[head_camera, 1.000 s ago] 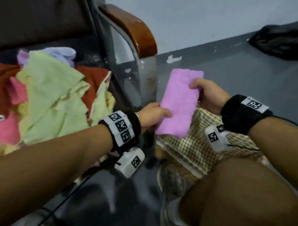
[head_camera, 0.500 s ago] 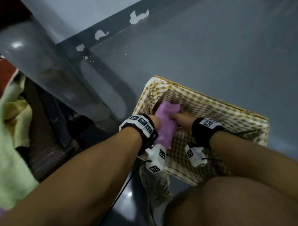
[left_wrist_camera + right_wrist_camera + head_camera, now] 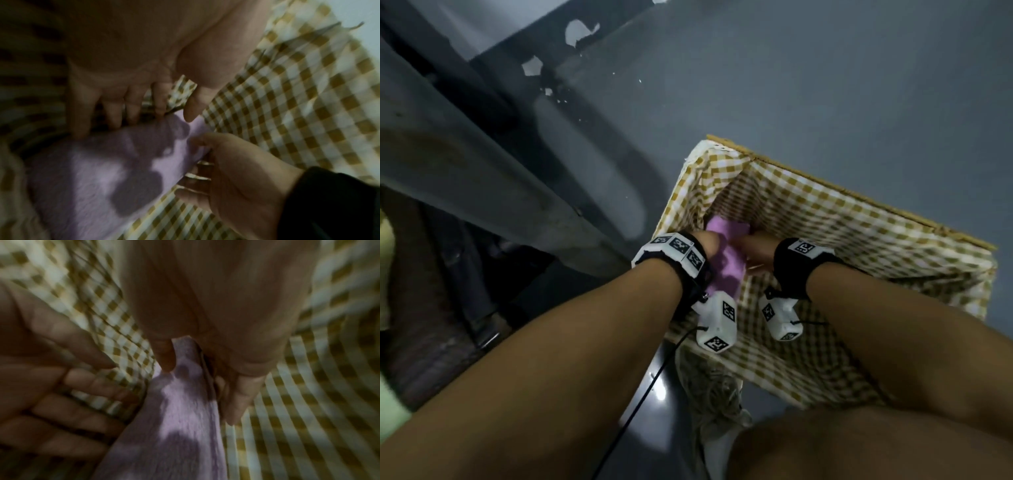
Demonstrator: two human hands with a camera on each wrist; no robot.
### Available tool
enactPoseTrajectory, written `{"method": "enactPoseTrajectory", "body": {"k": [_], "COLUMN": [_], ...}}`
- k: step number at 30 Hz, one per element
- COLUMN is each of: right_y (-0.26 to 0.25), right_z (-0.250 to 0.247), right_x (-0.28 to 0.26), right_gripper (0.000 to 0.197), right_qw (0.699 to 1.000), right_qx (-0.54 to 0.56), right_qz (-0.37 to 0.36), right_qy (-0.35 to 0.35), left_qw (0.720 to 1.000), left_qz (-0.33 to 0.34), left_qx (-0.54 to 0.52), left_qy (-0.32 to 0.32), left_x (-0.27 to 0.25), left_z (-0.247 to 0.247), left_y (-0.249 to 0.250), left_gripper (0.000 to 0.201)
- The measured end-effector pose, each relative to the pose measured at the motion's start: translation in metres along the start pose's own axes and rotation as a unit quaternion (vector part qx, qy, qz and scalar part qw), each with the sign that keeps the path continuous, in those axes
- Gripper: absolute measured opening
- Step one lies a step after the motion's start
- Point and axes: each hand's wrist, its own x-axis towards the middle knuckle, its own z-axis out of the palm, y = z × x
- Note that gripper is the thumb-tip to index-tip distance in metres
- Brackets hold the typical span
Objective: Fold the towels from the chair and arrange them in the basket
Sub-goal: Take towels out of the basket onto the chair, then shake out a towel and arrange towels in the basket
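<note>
Seen from above, a person reaches both forearms down into a rectangular basket (image 3: 866, 219) lined with yellow-and-white checked cloth, which stands on a grey floor (image 3: 808, 75). A folded pink towel (image 3: 726, 263) lies inside the basket, in the corner nearest the chair, between the two hands.

The left hand (image 3: 709, 245) is at the towel's left edge. In the left wrist view its fingers (image 3: 131, 104) are straight and spread, tips pressing on the towel's far edge against the lining, with the thumb just above the cloth.

The right hand (image 3: 756, 250) is at the towel's right edge. In the right wrist view its thumb lies on top of the towel and its fingers (image 3: 238, 399) run down the other side, pinching the folded edge between them.

The grey metal frame of a chair (image 3: 493, 178) crosses the left of the head view, just beside the basket. Each wrist wears a black band with a white marked camera block.
</note>
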Motion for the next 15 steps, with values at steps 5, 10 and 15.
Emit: {"method": "enactPoseTrajectory", "body": {"k": [5,10,15], "right_y": [-0.038,-0.089,-0.144], "right_z": [-0.018,-0.004,0.053], "right_x": [-0.052,-0.134,-0.228], "right_gripper": [0.035,0.022,0.017], "right_qw": [0.985,0.964,0.931], "right_qx": [-0.146,-0.219,-0.272], "right_qz": [-0.089,-0.147,-0.235], "right_qy": [0.020,-0.017,-0.063], "left_qw": [0.987,0.978,0.973], "left_qz": [0.024,0.120,0.227], "left_qx": [-0.125,-0.129,-0.046], "left_qy": [-0.097,-0.113,-0.004], "left_x": [-0.047,-0.127,-0.213], "left_z": [-0.020,-0.053,-0.140], "left_y": [0.008,0.006,-0.029], "left_gripper": [0.027,0.014,0.018]}}
